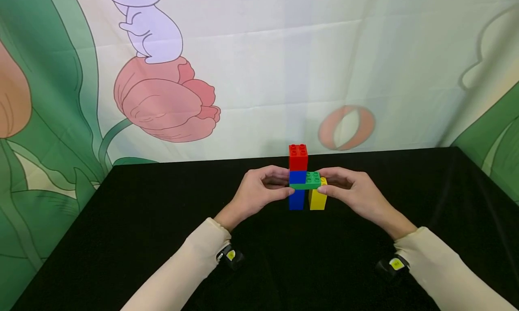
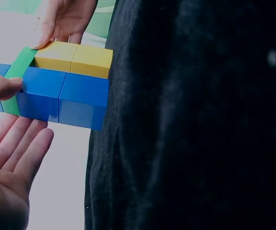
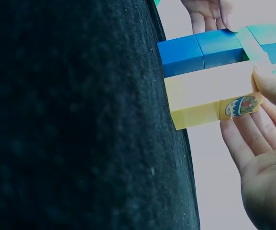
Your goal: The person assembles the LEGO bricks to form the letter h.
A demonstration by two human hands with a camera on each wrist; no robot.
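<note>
Toy building bricks stand together on the black cloth in the head view. A green brick (image 1: 312,179) bridges two columns: blue bricks (image 1: 296,201) on the left, yellow bricks (image 1: 317,200) on the right. Above its left end sits one more blue brick (image 1: 298,177), topped by a red brick (image 1: 298,159). My left hand (image 1: 259,191) pinches the green brick's left end, thumb in front and fingers partly hidden behind. From the other side my right hand (image 1: 357,191) pinches its right end, just above the yellow column. A printed picture (image 3: 241,106) shows on one yellow brick.
Black cloth (image 1: 134,221) covers the table. Close behind the bricks hangs a pale curtain (image 1: 259,76) printed with flowers and a white animal. A small dark camera is strapped at each wrist, over the cream sleeves (image 1: 186,257).
</note>
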